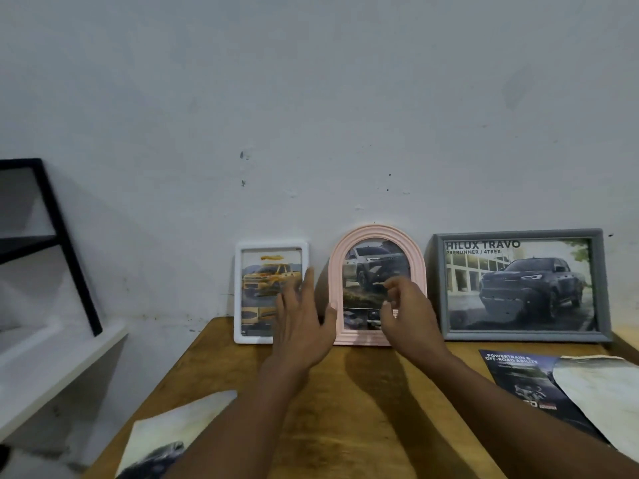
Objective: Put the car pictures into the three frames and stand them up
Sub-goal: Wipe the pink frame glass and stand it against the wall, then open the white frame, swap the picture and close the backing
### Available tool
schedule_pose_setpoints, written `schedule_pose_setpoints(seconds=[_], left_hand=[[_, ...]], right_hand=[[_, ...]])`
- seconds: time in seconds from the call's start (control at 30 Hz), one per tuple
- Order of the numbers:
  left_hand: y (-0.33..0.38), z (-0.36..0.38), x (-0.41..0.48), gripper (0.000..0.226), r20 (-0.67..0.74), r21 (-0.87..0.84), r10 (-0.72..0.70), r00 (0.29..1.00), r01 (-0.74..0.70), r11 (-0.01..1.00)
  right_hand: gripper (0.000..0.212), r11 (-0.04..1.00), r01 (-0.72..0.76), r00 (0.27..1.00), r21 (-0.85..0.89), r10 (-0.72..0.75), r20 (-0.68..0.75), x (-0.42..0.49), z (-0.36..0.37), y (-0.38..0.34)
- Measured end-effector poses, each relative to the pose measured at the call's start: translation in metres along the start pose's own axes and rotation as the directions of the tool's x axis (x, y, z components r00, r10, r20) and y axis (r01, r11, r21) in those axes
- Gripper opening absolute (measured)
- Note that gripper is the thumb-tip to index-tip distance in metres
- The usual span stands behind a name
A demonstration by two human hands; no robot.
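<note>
Three picture frames stand upright in a row at the back of a brown wooden surface (345, 392), against a scuffed white wall (311, 98). Left of the surface are a black metal rack (58, 236) and a white ledge (52, 368) below it.

Largest of the three is the grey rectangular frame (525, 336) on the right, which holds a landscape picture of a dark pickup truck (518, 285) headed "HILUX TRAVO". In front of it a dark printed car brochure (518, 382) lies flat, partly under a cream sheet of paper (605, 392). Another pale sheet with a car print (179, 423) lies at the near left corner.

In the middle stands the pink arched frame (377, 231) with a picture of a grey car (373, 267) inside. On the left, the white rectangular frame (238, 292) holds a picture of a yellow car (266, 274).

Both hands are up at the pink frame. The left hand (304, 316) has its fingers straight and spread, covering the white frame's lower right corner, with the thumb at the pink frame's left edge. The right hand (404, 309) is before the pink frame's lower right part, fingers loosely curled with nothing between them; whether they touch the frame I cannot tell
</note>
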State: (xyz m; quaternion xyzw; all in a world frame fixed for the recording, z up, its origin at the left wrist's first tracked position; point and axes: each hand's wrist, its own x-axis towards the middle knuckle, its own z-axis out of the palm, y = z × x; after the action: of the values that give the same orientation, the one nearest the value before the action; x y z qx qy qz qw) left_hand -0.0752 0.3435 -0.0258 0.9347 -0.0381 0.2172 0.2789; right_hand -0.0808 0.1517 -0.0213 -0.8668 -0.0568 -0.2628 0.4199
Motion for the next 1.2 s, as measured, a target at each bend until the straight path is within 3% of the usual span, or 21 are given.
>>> schedule_pose_setpoints(seconds=[0.13,0.37,0.63,0.77,0.97,1.2], left_hand=[[-0.034,-0.034,-0.003,0.078,-0.043,-0.013,-0.129,0.991,0.129,0.992],[-0.093,-0.042,0.005,0.076,-0.050,-0.199,-0.272,0.961,0.257,0.946],[-0.131,-0.019,0.041,0.074,-0.004,-0.330,-0.354,0.935,0.333,0.883],[-0.135,-0.014,0.044,0.072,0.024,-0.298,-0.364,0.931,0.354,0.886],[-0.121,-0.029,0.021,0.069,-0.026,-0.362,-0.372,0.928,0.338,0.869],[-0.072,-0.062,-0.034,0.064,-0.063,-0.446,-0.371,0.927,0.306,0.841]], right_hand=[[0.035,0.996,-0.027,0.979,0.086,0.009,0.202,-0.013,0.020,-0.042],[0.033,0.980,-0.117,0.922,0.163,0.046,0.385,-0.004,0.074,-0.071],[0.031,0.968,-0.143,0.931,0.205,0.062,0.359,0.015,0.147,-0.059],[0.031,0.956,-0.161,0.950,0.243,0.084,0.301,0.019,0.158,-0.054],[0.041,0.965,-0.084,0.973,0.247,0.026,0.229,0.006,0.133,-0.068],[0.034,0.952,-0.113,0.964,0.283,0.037,0.262,-0.029,0.072,-0.092]])
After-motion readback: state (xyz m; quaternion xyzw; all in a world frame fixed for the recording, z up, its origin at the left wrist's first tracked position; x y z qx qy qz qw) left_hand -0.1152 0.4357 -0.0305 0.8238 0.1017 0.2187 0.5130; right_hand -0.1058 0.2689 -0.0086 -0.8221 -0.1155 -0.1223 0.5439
